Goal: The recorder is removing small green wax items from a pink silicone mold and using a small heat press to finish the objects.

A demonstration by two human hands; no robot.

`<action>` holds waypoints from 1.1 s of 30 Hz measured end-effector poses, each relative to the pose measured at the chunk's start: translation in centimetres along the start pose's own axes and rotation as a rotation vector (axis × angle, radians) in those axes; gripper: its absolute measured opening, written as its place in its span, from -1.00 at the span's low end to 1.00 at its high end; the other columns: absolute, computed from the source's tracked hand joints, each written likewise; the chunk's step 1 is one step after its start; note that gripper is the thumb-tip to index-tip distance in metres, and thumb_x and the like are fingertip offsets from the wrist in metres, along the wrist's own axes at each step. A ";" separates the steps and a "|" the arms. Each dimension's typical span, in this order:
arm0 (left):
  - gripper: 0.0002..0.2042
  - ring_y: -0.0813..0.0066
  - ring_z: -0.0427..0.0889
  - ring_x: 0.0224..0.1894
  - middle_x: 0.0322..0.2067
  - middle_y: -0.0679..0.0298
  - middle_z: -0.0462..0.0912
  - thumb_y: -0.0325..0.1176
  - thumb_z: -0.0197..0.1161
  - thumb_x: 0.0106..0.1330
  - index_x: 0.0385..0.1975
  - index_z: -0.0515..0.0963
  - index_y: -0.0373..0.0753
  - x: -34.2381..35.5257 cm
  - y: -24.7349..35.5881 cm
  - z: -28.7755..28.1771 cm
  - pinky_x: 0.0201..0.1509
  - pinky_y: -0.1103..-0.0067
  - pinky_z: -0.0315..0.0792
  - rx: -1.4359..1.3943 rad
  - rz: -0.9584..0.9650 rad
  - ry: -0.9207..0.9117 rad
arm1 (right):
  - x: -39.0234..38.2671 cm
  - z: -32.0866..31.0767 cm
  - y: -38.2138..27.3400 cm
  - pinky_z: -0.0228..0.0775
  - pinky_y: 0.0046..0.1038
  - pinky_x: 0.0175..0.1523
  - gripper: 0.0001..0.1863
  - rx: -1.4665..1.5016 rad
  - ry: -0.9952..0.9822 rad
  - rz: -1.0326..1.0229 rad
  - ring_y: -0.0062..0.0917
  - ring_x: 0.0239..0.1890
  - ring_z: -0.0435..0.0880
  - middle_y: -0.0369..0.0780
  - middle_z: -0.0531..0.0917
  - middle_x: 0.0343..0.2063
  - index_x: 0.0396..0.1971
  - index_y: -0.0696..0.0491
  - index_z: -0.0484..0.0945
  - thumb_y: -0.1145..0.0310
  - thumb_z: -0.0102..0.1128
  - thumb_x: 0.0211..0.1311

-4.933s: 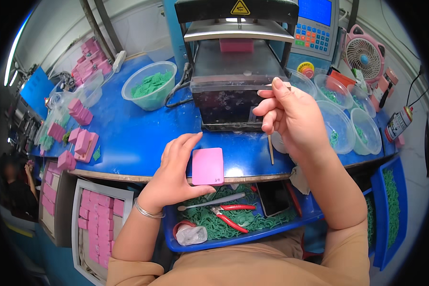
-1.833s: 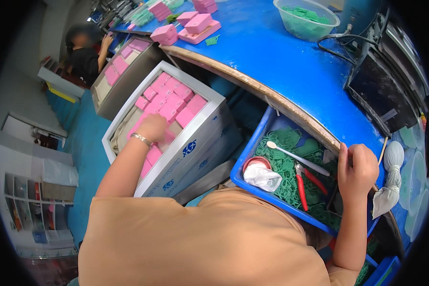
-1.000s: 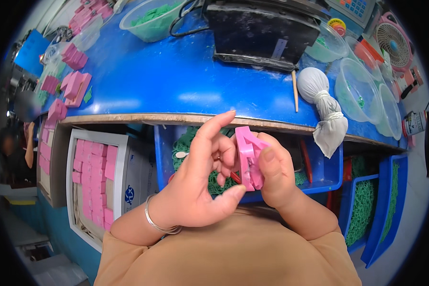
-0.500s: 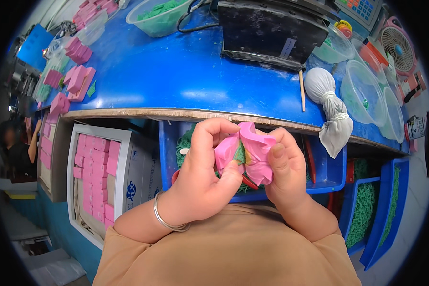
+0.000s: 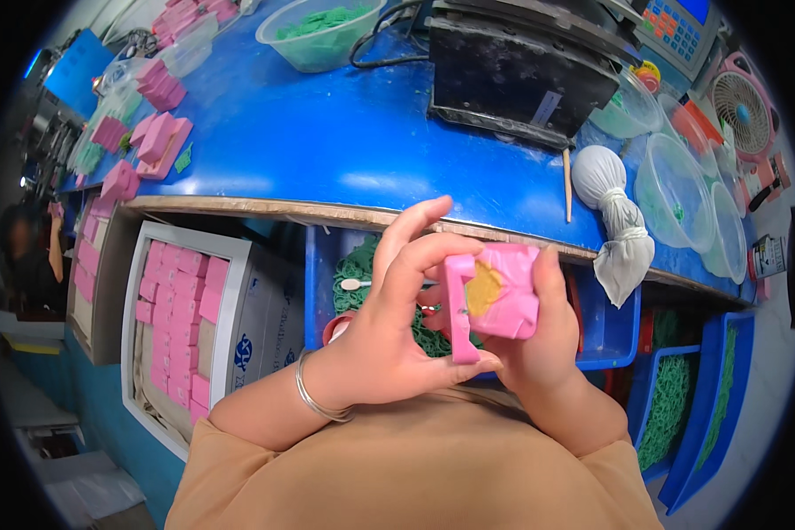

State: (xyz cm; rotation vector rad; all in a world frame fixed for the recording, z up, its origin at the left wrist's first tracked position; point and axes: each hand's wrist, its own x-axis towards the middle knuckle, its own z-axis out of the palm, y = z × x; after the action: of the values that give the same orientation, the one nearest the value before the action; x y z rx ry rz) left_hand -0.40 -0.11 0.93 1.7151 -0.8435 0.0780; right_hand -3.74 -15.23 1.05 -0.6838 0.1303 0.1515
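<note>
Above the drawer, both my hands hold a soft pink rubber mould (image 5: 514, 305) with a yellow patch (image 5: 483, 290) on its face. My left hand (image 5: 387, 314) pinches an upright, bracket-shaped pink part (image 5: 459, 309) at the mould's left side, thumb below and a finger on top; its index finger sticks up. Whether that part is joined to the block is hard to tell. My right hand (image 5: 543, 349) grips the block from the right, thumb along its edge. Beneath them, a blue tray (image 5: 614, 331) holds tangled green strands (image 5: 353, 274) and a white-tipped stick (image 5: 355, 284).
A box (image 5: 238, 274) of pink moulds is at left. On the blue bench (image 5: 300, 141) are more pink moulds (image 5: 159, 146), a bowl of green pieces (image 5: 314, 49), a black machine (image 5: 521, 84), a wooden stick (image 5: 567, 185), a white cloth pouch (image 5: 611, 199) and clear bowls (image 5: 671, 190).
The bent-open mould with green showing inside has been turned and straightened; its yellow patch now shows. My left hand has shifted to the bracket-shaped part, and the view has moved slightly.
</note>
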 end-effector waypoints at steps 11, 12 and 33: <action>-0.37 0.49 0.51 -0.49 -0.40 0.16 0.56 0.17 -0.33 0.34 -0.15 0.45 -0.34 0.9 0.2 -1.3 -0.34 0.55 0.46 -1.062 -0.574 0.186 | -0.6 0.3 -3.3 0.19 -0.38 -0.56 -0.69 -1.595 -0.440 -0.419 -0.32 -0.66 0.36 -0.21 0.37 -0.72 -0.68 0.11 0.41 0.29 0.38 -0.14; -0.41 0.50 0.52 -0.48 -0.38 0.16 0.57 0.12 -0.32 0.36 -0.16 0.45 -0.34 0.8 0.2 -1.3 -0.35 0.55 0.45 -1.071 -0.611 0.193 | -0.4 0.4 -3.8 0.19 -0.39 -0.55 -0.70 -1.593 -0.387 -0.647 -0.34 -0.65 0.39 -0.22 0.40 -0.70 -0.66 0.09 0.42 0.31 0.43 -0.20; -0.66 0.52 0.50 -0.34 -0.27 0.14 0.54 -0.09 0.10 0.25 -0.38 0.40 -0.32 3.3 -1.8 -1.7 -0.24 0.63 0.43 -0.508 -0.193 0.398 | -0.1 -0.8 -3.7 0.25 -0.58 -0.39 -0.89 -0.980 -0.172 -0.786 -0.59 -0.51 0.42 -0.23 0.50 -0.48 -0.29 0.15 0.44 0.55 0.06 0.18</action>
State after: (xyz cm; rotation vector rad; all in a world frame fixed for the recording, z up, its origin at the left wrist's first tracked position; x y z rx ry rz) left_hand 3.67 -0.17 1.59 1.2337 -0.3573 0.0646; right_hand -3.17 -18.56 2.78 -1.6374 -0.4133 -0.5219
